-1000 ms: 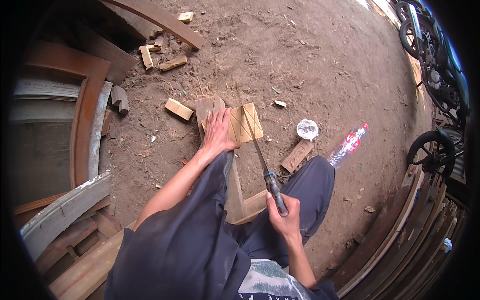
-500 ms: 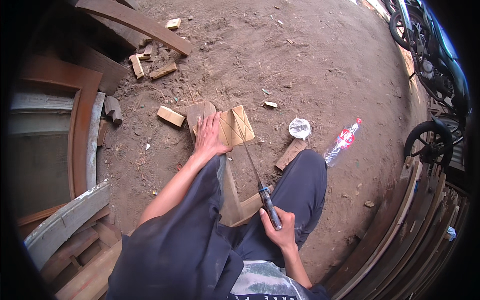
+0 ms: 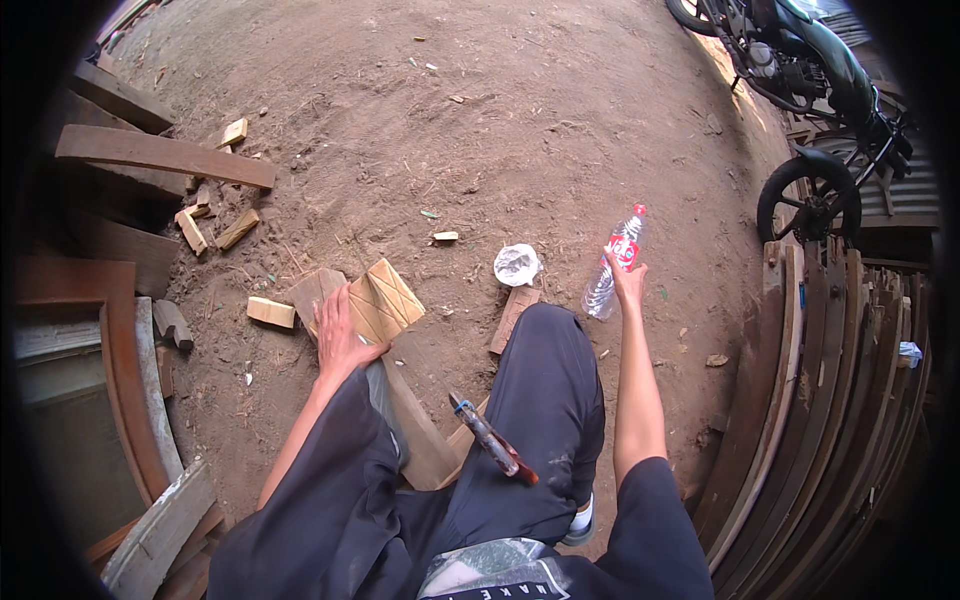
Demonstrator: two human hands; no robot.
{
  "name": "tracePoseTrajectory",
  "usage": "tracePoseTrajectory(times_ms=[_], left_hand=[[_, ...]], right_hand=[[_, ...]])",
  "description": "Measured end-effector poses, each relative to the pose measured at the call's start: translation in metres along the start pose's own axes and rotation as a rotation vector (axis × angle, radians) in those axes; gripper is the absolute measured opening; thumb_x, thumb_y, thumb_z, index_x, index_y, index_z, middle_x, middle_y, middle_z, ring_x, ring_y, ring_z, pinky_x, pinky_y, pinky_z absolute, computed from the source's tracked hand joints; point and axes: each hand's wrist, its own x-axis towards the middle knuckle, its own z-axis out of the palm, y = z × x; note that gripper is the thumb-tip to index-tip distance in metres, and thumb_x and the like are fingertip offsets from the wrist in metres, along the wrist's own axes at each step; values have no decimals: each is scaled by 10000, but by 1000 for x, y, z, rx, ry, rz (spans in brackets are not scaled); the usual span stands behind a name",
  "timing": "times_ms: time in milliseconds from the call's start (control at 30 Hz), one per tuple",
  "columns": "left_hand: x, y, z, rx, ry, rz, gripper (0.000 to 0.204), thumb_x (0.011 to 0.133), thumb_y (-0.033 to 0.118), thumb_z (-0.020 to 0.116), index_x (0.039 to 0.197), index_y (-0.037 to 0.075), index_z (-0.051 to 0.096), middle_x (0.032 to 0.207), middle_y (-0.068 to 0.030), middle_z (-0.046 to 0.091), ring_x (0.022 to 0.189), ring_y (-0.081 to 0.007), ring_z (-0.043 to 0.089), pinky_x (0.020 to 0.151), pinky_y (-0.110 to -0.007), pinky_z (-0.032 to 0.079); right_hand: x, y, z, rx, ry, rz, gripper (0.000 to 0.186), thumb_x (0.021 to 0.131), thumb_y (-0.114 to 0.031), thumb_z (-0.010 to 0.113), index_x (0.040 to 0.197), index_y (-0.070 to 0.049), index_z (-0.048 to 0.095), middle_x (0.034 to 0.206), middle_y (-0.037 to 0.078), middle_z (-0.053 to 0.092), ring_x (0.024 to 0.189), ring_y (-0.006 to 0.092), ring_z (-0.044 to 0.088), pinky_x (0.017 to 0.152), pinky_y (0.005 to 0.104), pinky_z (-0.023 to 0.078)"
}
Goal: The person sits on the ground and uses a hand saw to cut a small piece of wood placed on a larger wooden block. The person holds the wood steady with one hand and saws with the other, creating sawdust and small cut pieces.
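My left hand (image 3: 345, 338) presses a pale wooden block (image 3: 385, 303) against a wider board end (image 3: 312, 290), fingers over the wood and thumb along its near edge. Dark crossing lines mark the block's face. My right arm stretches forward, its hand (image 3: 628, 282) closed around a clear plastic bottle (image 3: 600, 295) with a red cap and a red label. A handsaw (image 3: 492, 440) with a dark, patterned handle lies by my right thigh; little of its blade shows. An upright wooden support (image 3: 420, 425) stands between my legs, under the block.
A white crumpled cup-like thing (image 3: 517, 265) sits by a brown wood piece (image 3: 513, 318). Offcuts (image 3: 270, 312) lie on the dirt at left, near a wooden frame (image 3: 120, 370). Stacked planks (image 3: 750, 420) line the right side, with a motorcycle (image 3: 810, 195) beyond.
My right hand has let go of the saw, now lying by my thigh, and has reached forward right to the bottle. My left hand stays on the block. The view has shifted right.
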Motion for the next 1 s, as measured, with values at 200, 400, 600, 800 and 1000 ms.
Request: tracePoseTrajectory(times_ms=[200, 400, 600, 800, 1000], left_hand=[[-4, -10, -10, 60, 12, -23, 1298, 528, 382, 984, 1582, 21, 319, 1524, -189, 459, 1482, -376, 402, 1305, -591, 183], [2, 4, 5, -1, -9, 19, 1301, 523, 386, 985, 1580, 21, 319, 1516, -183, 467, 1468, -386, 410, 1299, -603, 190], [0, -2, -1, 28, 4, 21, 1319, 515, 396, 990, 1585, 23, 316, 1523, -182, 463, 1472, -379, 420, 1288, -624, 198], [-1, -6, -3, 30, -7, -3, 1332, 519, 407, 995, 1595, 26, 309, 1544, -181, 451, 1485, -373, 413, 1289, -629, 191], [2, 3, 10, 5, 8, 23, 1340, 516, 409, 1000, 1596, 25, 306, 1542, -186, 448, 1482, -378, 415, 1284, -638, 194]], right_hand=[[13, 21, 46, -53, -98, 156, 779, 659, -681, 894, 1033, -5, 796, 1124, 237, 777, 1119, 373, 741, 965, 500, 563], [21, 111, -1, 866, -89, 48, 765, 852, -381, 889, 1429, -25, 537, 1335, 114, 638, 1168, 243, 659, 989, 419, 552], [-38, 121, -16, 742, 145, -338, 1075, 773, -128, 953, 1598, -66, 266, 1597, 137, 408, 1433, 268, 484, 1189, 454, 434], [-63, 154, 6, 546, 228, -300, 1052, 753, -120, 972, 1575, -43, 321, 1517, 155, 505, 1392, 272, 529, 1191, 429, 443], [-56, 170, -21, 471, 206, -260, 1093, 739, -178, 995, 1577, -33, 309, 1585, 176, 426, 1444, 279, 471, 1222, 447, 396]])
